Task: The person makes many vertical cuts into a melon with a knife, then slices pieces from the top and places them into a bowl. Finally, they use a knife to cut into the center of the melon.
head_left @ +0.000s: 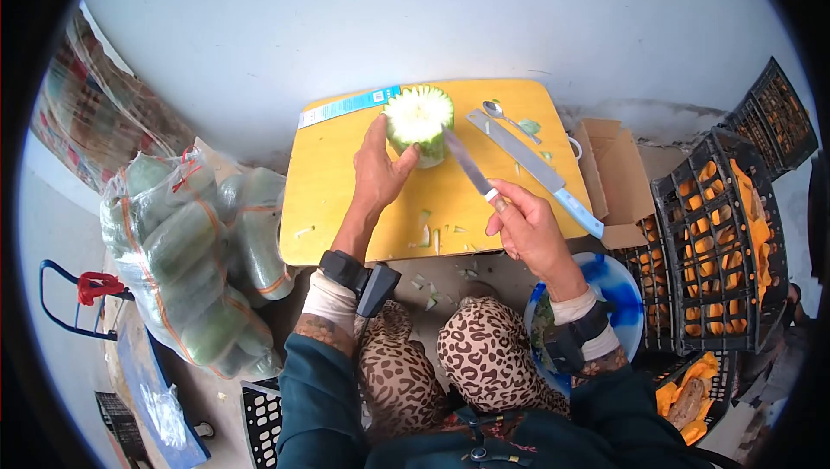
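A piece of green-skinned melon with a pale, notched top stands upright on the yellow table. My left hand rests against its left and near side, thumb and fingers apart around it. In my right hand is a small knife, its blade slanting up and left so the tip reaches the melon's right edge. A long knife with a light blue handle lies to the right, beside a metal spoon. Green peel scraps are scattered near the front of the table.
A blue and white sleeve lies at the table's back left. Wrapped green melons are stacked left. An open cardboard box, black crates with orange pieces and a blue-white basin stand right. A wall rises behind.
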Tool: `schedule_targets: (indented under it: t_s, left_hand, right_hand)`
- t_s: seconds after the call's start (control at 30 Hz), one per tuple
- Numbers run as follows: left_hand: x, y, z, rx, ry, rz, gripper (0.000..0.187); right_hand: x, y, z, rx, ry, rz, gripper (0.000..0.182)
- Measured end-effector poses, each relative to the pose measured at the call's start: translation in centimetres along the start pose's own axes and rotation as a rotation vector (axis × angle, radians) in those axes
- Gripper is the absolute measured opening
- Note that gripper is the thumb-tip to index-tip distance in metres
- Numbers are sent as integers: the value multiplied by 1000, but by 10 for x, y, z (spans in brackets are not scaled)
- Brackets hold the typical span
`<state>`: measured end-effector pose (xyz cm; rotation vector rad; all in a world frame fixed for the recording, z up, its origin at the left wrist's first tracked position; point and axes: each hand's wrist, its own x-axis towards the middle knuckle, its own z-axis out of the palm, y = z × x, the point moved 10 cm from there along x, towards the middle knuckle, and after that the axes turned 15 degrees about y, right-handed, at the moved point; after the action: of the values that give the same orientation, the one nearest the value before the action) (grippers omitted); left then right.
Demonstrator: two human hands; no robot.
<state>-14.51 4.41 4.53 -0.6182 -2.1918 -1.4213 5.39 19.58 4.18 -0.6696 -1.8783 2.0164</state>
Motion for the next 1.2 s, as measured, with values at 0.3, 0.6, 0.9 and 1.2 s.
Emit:
schedule_targets:
  t_s: [0.3,0.6,0.9,1.2]
  left_hand:
    - [-11,79,-4,257,138,419,33]
    - [-11,82,20,288,146,553,31]
    - [-6,81,27,281,59,488,31]
    - [3,93,20,306,55,514,20]
  right_hand:
    - [-5,35,-32,-186,249,-116,33]
    - [9,42,-31,-182,273,-384,34]
    - [2,34,-34,-139,287,-471,29]
    - [8,33,-26,-237,257,-382,34]
